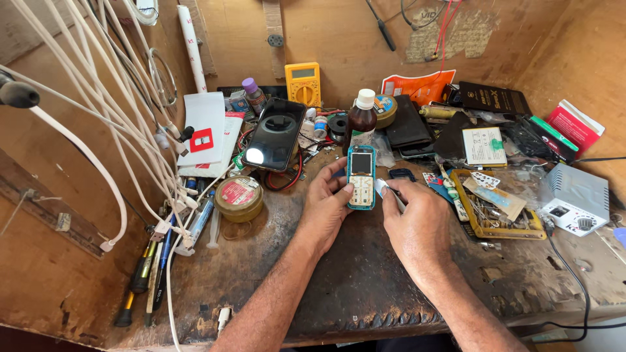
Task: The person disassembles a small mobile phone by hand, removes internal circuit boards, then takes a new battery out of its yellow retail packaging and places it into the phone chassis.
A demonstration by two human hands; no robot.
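Below, dark scarred wooden worktop [365, 274], brown board walls. Left hand [326, 205] grips small blue keypad phone [360, 177]; right hand [417, 218] pinches slim tool [390, 193]. Brown bottle [361, 120], yellow multimeter [303, 83], white cables [111, 124] crowd behind.

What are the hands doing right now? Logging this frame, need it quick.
Left hand: closed on a small blue phone, holding it on the bench.
Right hand: closed on a thin metal tool beside the phone.
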